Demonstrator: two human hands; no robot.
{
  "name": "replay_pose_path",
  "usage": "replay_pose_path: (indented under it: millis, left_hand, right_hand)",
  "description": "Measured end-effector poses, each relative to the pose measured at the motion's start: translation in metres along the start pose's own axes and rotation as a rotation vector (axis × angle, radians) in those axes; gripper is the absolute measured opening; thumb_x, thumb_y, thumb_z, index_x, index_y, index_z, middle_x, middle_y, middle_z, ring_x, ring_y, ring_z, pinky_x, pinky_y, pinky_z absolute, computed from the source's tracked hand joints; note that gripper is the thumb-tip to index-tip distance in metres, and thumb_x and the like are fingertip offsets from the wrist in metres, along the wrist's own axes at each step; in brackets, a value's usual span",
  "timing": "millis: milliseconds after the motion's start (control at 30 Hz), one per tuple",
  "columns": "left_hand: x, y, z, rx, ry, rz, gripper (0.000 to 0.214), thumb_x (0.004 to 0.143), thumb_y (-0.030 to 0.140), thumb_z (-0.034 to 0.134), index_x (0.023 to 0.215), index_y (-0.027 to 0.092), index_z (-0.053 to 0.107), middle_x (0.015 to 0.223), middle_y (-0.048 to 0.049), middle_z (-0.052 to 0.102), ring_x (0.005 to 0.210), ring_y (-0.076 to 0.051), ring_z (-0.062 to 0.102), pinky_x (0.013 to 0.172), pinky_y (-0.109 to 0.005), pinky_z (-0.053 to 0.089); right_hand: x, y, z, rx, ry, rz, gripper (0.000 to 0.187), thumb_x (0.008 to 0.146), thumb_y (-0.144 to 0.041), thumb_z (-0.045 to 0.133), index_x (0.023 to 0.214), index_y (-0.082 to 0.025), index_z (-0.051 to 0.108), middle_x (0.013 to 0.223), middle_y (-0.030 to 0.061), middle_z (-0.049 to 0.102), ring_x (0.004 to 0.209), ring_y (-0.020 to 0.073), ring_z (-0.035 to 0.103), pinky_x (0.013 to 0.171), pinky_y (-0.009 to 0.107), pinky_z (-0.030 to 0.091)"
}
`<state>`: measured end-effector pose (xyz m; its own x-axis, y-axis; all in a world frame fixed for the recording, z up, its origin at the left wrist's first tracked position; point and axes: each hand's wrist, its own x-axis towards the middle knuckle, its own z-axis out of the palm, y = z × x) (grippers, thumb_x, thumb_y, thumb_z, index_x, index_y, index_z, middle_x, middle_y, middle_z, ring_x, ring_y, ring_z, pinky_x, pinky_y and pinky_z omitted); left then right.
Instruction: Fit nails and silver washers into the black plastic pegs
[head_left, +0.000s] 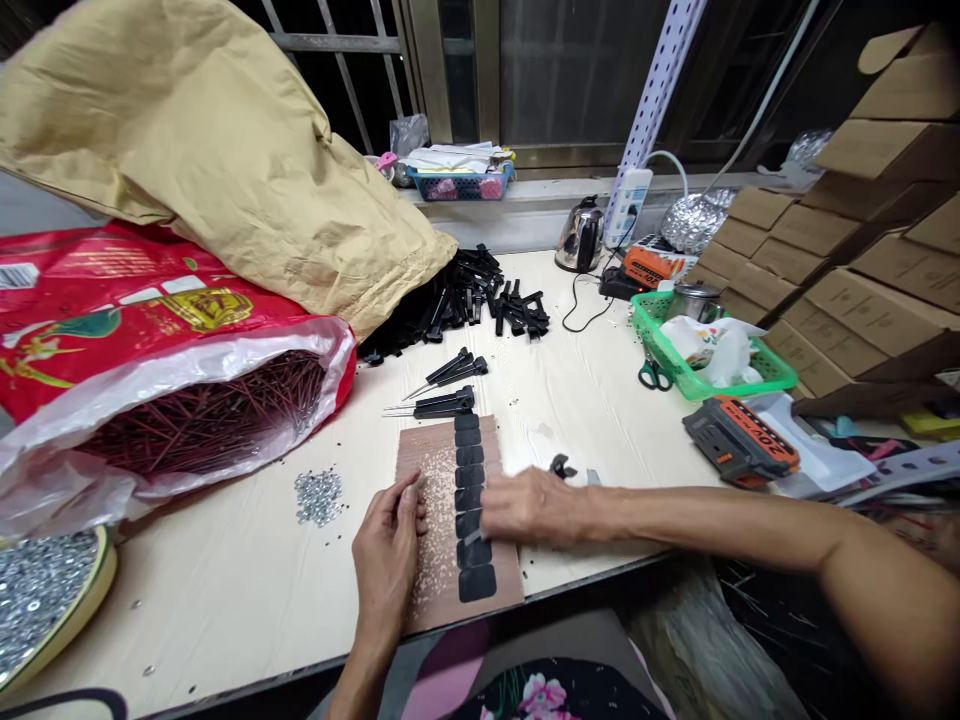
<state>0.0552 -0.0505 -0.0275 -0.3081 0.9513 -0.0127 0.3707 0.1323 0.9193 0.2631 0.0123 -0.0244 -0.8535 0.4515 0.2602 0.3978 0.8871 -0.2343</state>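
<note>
A brown board (pixel 506 590) lies at the table's front edge, scattered with small pale bits. Down it runs a column of several black flat pieces (pixel 478 583). My left hand (pixel 390 540) rests on the board's left part, fingers curled in; whatever they hold, if anything, is hidden. My right hand (pixel 525 508) is closed over the right side of the column, slightly blurred. A small greyish sliver shows by its fingertips, too unclear to name. Beyond the board lie several black-handled pieces with thin metal shafts (pixel 442 402). A pile of small silvery pieces (pixel 318 497) is left of my left hand.
A red bag (pixel 150 300) of thin reddish rods and a bowl of metal washers (pixel 45 590) stand left. Black parts (pixel 480 290) are heaped behind. Rightward are a green basket (pixel 750 375), scissors (pixel 655 374), a battery pack (pixel 739 440), stacked cartons (pixel 862 320) and a kettle (pixel 581 237).
</note>
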Motion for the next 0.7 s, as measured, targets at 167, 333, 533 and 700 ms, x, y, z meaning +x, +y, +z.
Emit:
replay_pose_path:
  millis: [167,333,533,700]
  left_hand:
    - [0.0,-0.002,0.001,-0.028,0.011,-0.007,0.043,0.084,0.049,0.051,0.111,0.017,0.063,0.082,-0.0022,0.062,0.064,-0.014,0.055,0.064,-0.026,0.048]
    - [0.0,-0.001,0.002,-0.02,0.015,-0.01,0.041,0.084,0.047,0.051,0.11,0.017,0.063,0.08,-0.0016,0.061,0.062,-0.013,0.054,0.062,-0.026,0.048]
    - [0.0,-0.001,0.004,-0.054,0.017,-0.017,0.044,0.083,0.048,0.051,0.111,0.016,0.063,0.082,-0.0036,0.064,0.064,-0.014,0.056,0.06,-0.027,0.049]
    - [0.004,0.004,-0.002,-0.082,0.044,-0.01,0.046,0.083,0.049,0.053,0.113,0.015,0.063,0.08,-0.003,0.064,0.063,-0.014,0.056,0.059,-0.027,0.049]
  right_hand:
    - [0.0,0.009,-0.002,0.028,0.113,0.198,0.025,0.097,-0.017,0.037,0.08,-0.013,0.055,0.076,0.0017,0.053,0.067,0.0094,0.048,0.05,0.018,0.042]
    - [-0.002,0.011,0.002,0.071,0.06,0.016,0.027,0.098,-0.017,0.036,0.079,-0.014,0.056,0.075,0.001,0.054,0.068,0.0093,0.048,0.051,0.017,0.04]
    - [-0.005,0.01,0.0,0.034,0.056,0.101,0.028,0.098,-0.027,0.04,0.078,-0.015,0.057,0.079,0.003,0.056,0.074,0.0124,0.049,0.056,0.022,0.039]
    - [-0.02,0.024,0.004,0.027,0.212,0.402,0.023,0.096,-0.028,0.044,0.087,-0.015,0.06,0.085,0.0048,0.058,0.08,0.014,0.052,0.066,0.025,0.042]
